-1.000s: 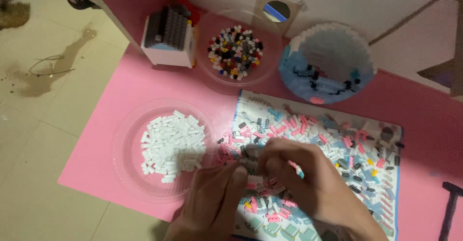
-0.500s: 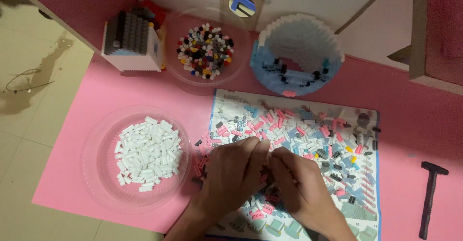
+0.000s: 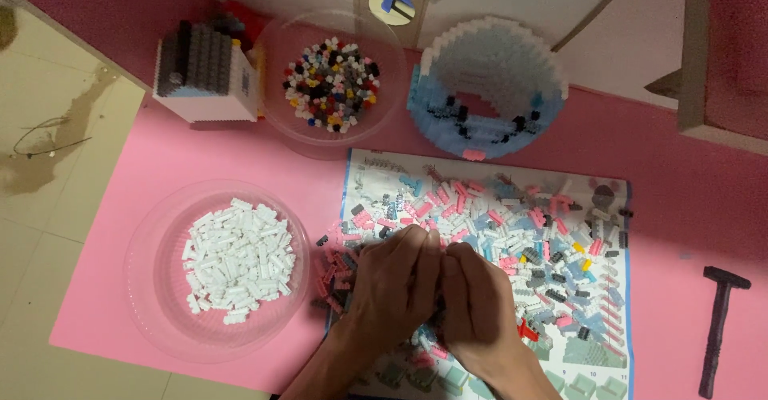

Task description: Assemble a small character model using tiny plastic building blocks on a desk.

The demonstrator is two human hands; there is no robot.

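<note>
Left to right: our clear dish of white bricks (image 3: 237, 260) sits apart; our left hand (image 3: 394, 284) and right hand (image 3: 478, 304) press together over the loose bricks (image 3: 512, 232), grip hidden, we cannot tell. 1 nudge could scatter pieces off the instruction sheet (image 3: 596, 360)

small loose bricks (image 3: 512, 232) scattered across instruction sheet (image 3: 616, 372).

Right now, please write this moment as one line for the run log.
left hand: on loose bricks | right hand: beside it, touching | bricks: on instruction sheet | white bricks: in clear plate | hammer: untouched, right
</note>
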